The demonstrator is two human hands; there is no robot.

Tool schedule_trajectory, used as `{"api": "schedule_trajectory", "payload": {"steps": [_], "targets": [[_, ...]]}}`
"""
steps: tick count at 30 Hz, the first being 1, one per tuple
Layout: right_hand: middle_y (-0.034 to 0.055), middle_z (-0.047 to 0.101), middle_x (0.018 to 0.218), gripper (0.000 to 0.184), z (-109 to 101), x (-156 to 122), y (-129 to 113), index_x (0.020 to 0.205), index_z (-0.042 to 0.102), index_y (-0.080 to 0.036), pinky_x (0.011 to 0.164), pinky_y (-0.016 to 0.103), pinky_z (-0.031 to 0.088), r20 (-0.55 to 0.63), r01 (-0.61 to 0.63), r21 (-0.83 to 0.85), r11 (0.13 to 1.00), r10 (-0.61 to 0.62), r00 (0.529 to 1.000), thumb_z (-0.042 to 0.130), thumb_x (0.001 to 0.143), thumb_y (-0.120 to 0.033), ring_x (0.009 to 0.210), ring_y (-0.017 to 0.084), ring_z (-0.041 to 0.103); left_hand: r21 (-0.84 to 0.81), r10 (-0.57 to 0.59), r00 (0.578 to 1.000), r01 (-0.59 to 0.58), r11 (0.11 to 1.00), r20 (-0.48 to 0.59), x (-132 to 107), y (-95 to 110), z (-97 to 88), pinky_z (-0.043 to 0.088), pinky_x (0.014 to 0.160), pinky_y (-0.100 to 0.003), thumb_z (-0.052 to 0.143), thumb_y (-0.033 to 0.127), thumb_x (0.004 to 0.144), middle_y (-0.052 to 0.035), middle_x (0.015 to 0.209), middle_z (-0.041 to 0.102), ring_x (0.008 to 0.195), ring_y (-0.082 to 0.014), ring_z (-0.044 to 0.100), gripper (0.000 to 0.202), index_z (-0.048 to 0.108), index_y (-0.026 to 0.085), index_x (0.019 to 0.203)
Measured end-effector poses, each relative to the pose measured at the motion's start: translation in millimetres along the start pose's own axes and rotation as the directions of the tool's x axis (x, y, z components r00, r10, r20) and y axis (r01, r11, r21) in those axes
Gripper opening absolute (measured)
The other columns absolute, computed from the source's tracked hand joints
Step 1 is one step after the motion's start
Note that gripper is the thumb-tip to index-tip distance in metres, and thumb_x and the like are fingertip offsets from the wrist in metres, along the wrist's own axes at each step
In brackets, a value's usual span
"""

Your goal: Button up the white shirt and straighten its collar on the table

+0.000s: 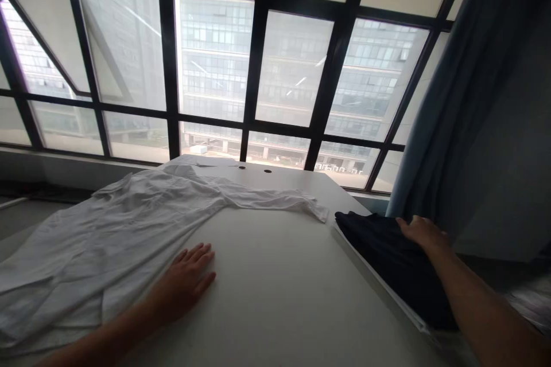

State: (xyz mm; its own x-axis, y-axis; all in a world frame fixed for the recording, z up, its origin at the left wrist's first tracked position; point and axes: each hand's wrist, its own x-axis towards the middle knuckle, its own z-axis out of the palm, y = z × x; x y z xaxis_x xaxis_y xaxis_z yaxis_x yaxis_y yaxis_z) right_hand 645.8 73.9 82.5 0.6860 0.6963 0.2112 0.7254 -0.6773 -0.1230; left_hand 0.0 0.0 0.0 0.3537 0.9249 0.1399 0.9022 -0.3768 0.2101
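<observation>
**Thin white shirt spread across a table, one flat hand at its edge**

A white table [275,304] fills the foreground under grey window light; on its near left part the left hand [188,280] lies palm down, fingers spread and straight, holding nothing, touching the edge of the white shirt [107,229]; the shirt covers the table's left half, creased, with one sleeve trailing across the far side towards the right edge; it looks light, limp and thin, likely to slide and bunch on the smooth top, best pinched at shoulders or hem; at the table's right edge the right hand [424,232] rests on a dark folded garment [387,261], whether gripping I cannot tell; beyond the table stand a black-framed window [253,69] and a blue curtain [465,103].
</observation>
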Motion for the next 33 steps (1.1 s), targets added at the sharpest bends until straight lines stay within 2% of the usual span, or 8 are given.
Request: {"api": "schedule_trajectory", "payload": {"steps": [5,10,15,20,22,25,28,33], "targets": [[0.0259,0.037,0.148,0.069,7,-38,-57,0.138,0.052,-0.011,0.105,0.058,0.026,0.096,0.215,-0.012,0.977,-0.213,0.972,0.020,0.096,-0.057,0.139,0.037,0.032,-0.011,-0.002,1.000,0.002,1.000,0.011,0,2,-4.0,0.021,0.118,-0.046,0.042,0.042,0.093,-0.0088,0.152,0.038,0.143,-0.0256,0.029,0.053,0.048,0.019,0.141],[0.0167,0.022,0.158,0.076,35,-95,-96,0.152,0.028,-0.017,0.109,0.062,0.022,0.260,0.343,0.019,0.939,-0.336,0.905,0.021,0.093,-0.064,0.144,0.036,0.020,0.027,-0.004,1.000,0.003,1.000,0.023,-1,5,-7.6,0.022,0.118,-0.044,0.040,0.042,0.094,-0.0081,0.153,0.037,0.143,-0.0242,0.029,0.053,0.048,0.018,0.141],[0.0116,0.016,0.161,0.072,52,-137,-104,0.153,0.023,-0.017,0.114,0.059,0.012,0.191,0.448,-0.077,0.891,-0.428,0.884,0.020,0.094,-0.058,0.147,0.031,0.011,0.051,0.015,1.000,-0.016,0.999,0.020,-4,8,-10.4,0.022,0.117,-0.045,0.038,0.041,0.095,-0.0108,0.152,0.037,0.143,-0.0251,0.028,0.052,0.047,0.016,0.140],[0.0135,0.025,0.158,0.066,47,-175,-127,0.149,0.032,-0.014,0.115,0.055,0.012,0.088,0.620,-0.097,0.778,-0.614,0.784,0.029,0.095,-0.052,0.146,0.030,0.016,0.035,0.085,0.995,-0.086,0.996,0.044,6,-6,-29.2,0.034,0.110,-0.038,0.042,0.042,0.095,-0.0111,0.145,0.048,0.134,-0.0249,0.043,0.045,0.058,0.019,0.129],[0.0147,0.028,0.156,0.067,43,-191,-145,0.147,0.036,-0.013,0.115,0.049,0.018,0.079,0.667,-0.082,0.740,-0.663,0.745,0.038,0.092,-0.052,0.144,0.029,0.023,0.104,0.023,1.000,-0.022,0.994,-0.011,11,-20,-41.2,0.041,0.104,-0.037,0.045,0.039,0.093,-0.0122,0.139,0.053,0.127,-0.0258,0.049,0.041,0.061,0.018,0.125],[0.0167,0.032,0.154,0.067,41,-205,-176,0.144,0.040,-0.011,0.112,0.044,0.028,0.119,0.711,-0.035,0.703,-0.703,0.701,0.047,0.089,-0.048,0.140,0.030,0.031,0.250,-0.152,0.983,0.174,0.953,-0.107,13,-44,-56.8,0.045,0.095,-0.039,0.053,0.036,0.088,-0.0144,0.126,0.059,0.120,-0.0288,0.052,0.039,0.061,0.015,0.120],[0.0160,0.032,0.155,0.064,47,-202,-209,0.144,0.041,-0.011,0.108,0.042,0.033,0.141,0.696,0.012,0.718,-0.690,0.710,0.048,0.089,-0.044,0.138,0.030,0.035,0.260,-0.259,0.963,0.270,0.927,-0.077,11,-62,-66.1,0.047,0.085,-0.035,0.049,0.035,0.091,-0.0143,0.114,0.064,0.107,-0.0269,0.060,0.030,0.065,0.014,0.105],[0.0170,0.034,0.153,0.058,63,-169,-260,0.143,0.043,-0.012,0.102,0.043,0.040,0.131,0.604,0.053,0.796,-0.605,0.786,0.046,0.092,-0.040,0.130,0.033,0.043,0.140,-0.273,0.962,0.273,0.952,-0.020,14,-80,-69.8,0.046,0.077,-0.032,0.046,0.030,0.092,-0.0129,0.102,0.069,0.094,-0.0251,0.065,0.024,0.065,0.016,0.091]]}}
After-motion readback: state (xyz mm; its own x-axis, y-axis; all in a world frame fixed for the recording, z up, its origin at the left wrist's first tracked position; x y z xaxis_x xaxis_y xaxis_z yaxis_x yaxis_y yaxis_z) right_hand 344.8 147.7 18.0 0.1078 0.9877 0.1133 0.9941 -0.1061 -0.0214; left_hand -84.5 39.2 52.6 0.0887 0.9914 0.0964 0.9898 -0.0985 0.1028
